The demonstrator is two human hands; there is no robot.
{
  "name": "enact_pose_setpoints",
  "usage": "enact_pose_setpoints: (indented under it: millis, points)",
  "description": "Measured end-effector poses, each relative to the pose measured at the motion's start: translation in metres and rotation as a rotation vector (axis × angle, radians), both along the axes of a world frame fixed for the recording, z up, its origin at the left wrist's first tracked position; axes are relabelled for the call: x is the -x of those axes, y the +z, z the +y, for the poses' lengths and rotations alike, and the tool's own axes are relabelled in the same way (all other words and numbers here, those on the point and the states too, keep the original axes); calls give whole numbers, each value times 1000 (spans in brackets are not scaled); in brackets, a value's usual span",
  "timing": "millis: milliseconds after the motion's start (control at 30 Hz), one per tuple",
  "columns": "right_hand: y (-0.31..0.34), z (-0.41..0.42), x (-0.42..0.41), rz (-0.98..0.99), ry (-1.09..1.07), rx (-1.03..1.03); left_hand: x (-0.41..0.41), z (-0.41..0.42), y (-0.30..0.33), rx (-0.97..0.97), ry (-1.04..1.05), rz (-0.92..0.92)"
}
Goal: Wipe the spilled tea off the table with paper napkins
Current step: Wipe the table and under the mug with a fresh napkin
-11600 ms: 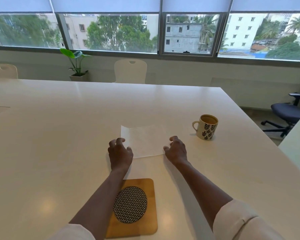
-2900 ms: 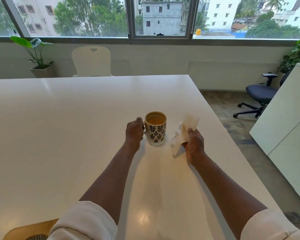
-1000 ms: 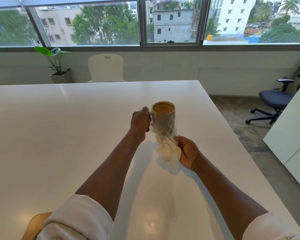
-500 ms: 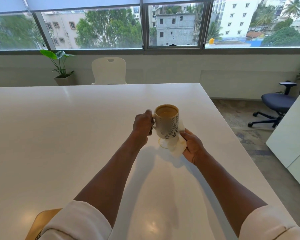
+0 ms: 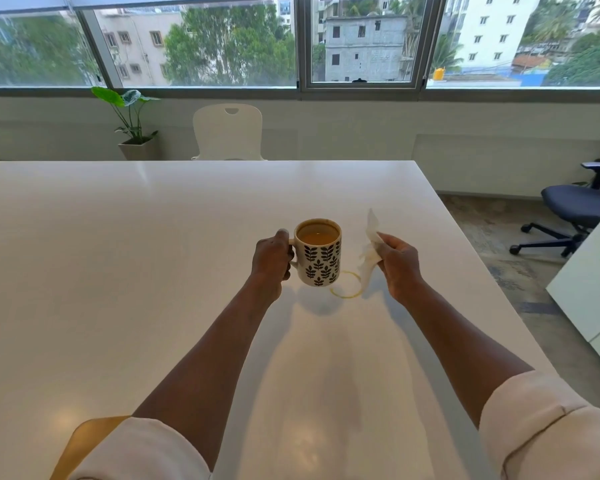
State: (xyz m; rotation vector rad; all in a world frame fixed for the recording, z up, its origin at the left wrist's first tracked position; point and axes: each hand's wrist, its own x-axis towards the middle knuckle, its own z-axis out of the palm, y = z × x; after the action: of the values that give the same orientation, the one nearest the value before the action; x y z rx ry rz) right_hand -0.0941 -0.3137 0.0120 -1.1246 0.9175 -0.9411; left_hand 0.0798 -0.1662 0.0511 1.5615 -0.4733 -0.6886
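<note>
A tea ring (image 5: pixel 346 289) is showing on the white table (image 5: pixel 118 254). The left hand (image 5: pixel 271 259) is gripping the lifted mug (image 5: pixel 320 251) by its handle, while the right hand (image 5: pixel 398 263) is pinching a crumpled napkin (image 5: pixel 368 258) beside it.

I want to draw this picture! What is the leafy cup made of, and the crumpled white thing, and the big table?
The cup looks like glazed ceramic: a smooth cream wall with printed black leaves. The crumpled white thing in the right hand is thin, soft paper, a napkin, limp and creased. The table has a hard, glossy white top that mirrors the lights; laminate or stone, I can't tell.
</note>
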Motion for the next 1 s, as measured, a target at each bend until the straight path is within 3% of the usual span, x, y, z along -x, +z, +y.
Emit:
enact_pose_setpoints:
  millis: [267,400,600,1000]
  points:
    - [-17,-15,-8,849,353,574,-7,1,-5,-3,41,0]
    - [-30,-24,-13,1141,473,737,-13,3,-10,-6,53,-3]
    - [-32,-14,-13,1152,533,843,-12,4,-15,-18,66,2]
    - [-43,45,5,941,734,1079,-12,7,-10,12,93,-4]
